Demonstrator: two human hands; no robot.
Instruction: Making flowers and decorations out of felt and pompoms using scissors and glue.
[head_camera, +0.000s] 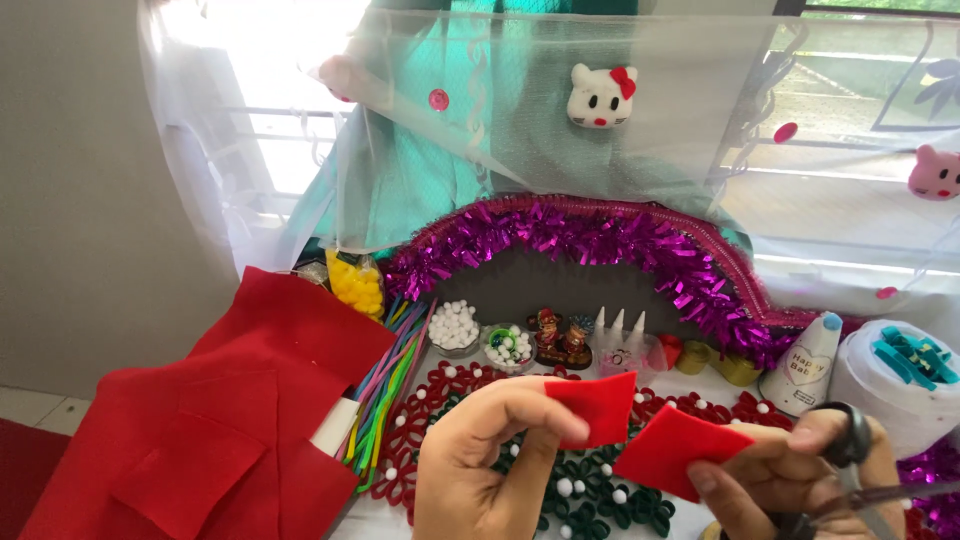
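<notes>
Head view shows the left hand (480, 465) pinching 1 small red felt piece (597, 405) between thumb and fingertips, raised above the worktop (380, 520). Just beside it, the right hand (800, 480) grips a second red felt piece (675, 450) while its fingers sit through the scissors (850, 460). Judging by this, a cut has parted the felt; any further trimming calls for steady alignment. A large red felt sheet (230, 400) lies at left, near colourful pipe cleaners (385, 385).
</notes>
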